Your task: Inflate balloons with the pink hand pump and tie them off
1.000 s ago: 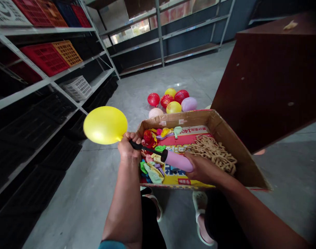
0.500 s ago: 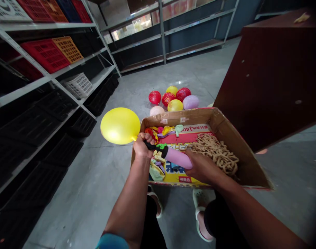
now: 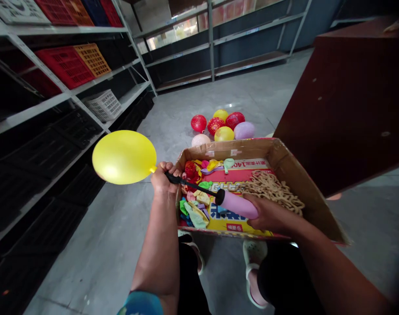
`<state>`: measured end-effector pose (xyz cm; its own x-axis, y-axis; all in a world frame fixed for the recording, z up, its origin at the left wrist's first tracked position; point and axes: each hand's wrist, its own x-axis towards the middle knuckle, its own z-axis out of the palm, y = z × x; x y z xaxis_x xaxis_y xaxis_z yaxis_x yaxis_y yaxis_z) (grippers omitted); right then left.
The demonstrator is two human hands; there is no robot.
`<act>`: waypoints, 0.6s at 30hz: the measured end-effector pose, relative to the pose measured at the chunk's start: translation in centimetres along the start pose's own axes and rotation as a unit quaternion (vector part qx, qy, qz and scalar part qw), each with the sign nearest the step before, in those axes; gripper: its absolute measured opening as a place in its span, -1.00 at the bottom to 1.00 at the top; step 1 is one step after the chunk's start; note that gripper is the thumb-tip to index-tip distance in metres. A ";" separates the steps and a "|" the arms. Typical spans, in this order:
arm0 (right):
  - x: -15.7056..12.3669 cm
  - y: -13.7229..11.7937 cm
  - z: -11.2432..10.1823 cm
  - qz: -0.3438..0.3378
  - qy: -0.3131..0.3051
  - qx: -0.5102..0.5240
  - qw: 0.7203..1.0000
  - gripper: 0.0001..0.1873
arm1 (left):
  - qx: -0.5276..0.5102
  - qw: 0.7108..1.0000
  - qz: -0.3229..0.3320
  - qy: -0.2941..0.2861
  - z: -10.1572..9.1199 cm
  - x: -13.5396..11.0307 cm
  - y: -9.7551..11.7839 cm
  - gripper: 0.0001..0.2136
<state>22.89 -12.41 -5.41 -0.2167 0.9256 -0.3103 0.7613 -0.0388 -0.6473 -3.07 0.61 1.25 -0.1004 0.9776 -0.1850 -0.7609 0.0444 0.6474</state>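
Note:
My left hand (image 3: pixel 163 177) is closed around the black front end of a hand pump, where the neck of an inflated yellow balloon (image 3: pixel 124 157) sits. The balloon sticks out to the left of my fist. My right hand (image 3: pixel 268 213) grips the pink pump barrel (image 3: pixel 239 204), pulled back so the thin black rod (image 3: pixel 194 186) shows between the two hands. Both hands hover over an open cardboard box (image 3: pixel 286 164) holding several limp coloured balloons (image 3: pixel 194 210) and a heap of tan rubber bands (image 3: pixel 273 188).
Several inflated balloons (image 3: pixel 223 124) lie on the grey floor beyond the box. Metal shelving (image 3: pixel 71 94) with red, orange and white crates lines the left side. A dark wooden cabinet (image 3: pixel 350 96) stands at the right. My feet in pale clogs (image 3: pixel 253 256) show below the box.
The pump barrel has slid back from the handle, exposing the rod again after being pushed in half a second ago. The yellow balloon looks slightly larger and sits further left.

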 end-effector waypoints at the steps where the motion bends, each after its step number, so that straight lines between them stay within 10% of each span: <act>1: -0.1 0.2 -0.1 0.002 -0.005 0.003 1.000 -0.53 | -0.001 1.000 0.004 0.002 -0.1 0.1 0.1 -0.79; 18: 1.4 -2.0 2.1 -0.003 0.047 -0.033 0.998 -0.53 | 0.028 0.998 -0.058 -0.022 0.6 -1.5 -5.6 -0.79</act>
<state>19.81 -11.86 -6.02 -0.1655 0.9571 -0.2377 0.7998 -0.0107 -0.6001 1.73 -0.99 -1.62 0.0164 0.9732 -0.2292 -0.7289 0.1686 0.6635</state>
